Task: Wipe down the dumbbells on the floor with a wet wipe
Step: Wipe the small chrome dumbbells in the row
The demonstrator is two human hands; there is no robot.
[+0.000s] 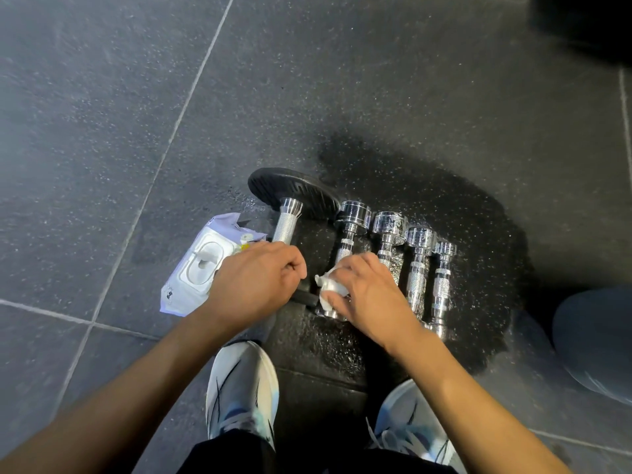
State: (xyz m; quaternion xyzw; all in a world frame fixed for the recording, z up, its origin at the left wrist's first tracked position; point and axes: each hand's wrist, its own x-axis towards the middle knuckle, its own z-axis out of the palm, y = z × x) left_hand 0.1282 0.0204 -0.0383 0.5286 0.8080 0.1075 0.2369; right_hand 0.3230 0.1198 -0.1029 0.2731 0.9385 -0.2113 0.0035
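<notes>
Several chrome dumbbells lie side by side on the dark floor, smallest at the right point(442, 285). A larger dumbbell with black rubber plates point(290, 193) lies at their left. My left hand point(254, 285) grips the near end of its knurled chrome handle point(285, 224). My right hand point(366, 289) pinches a crumpled white wet wipe point(330, 289) against the near end of the first chrome dumbbell point(352, 220), whose lower half my hand hides.
A white pack of wipes point(195, 271) with its lid open lies on the floor left of my left hand. My two light sneakers point(241, 384) stand just below the dumbbells. A blue-grey rounded object point(595, 340) sits at the right edge.
</notes>
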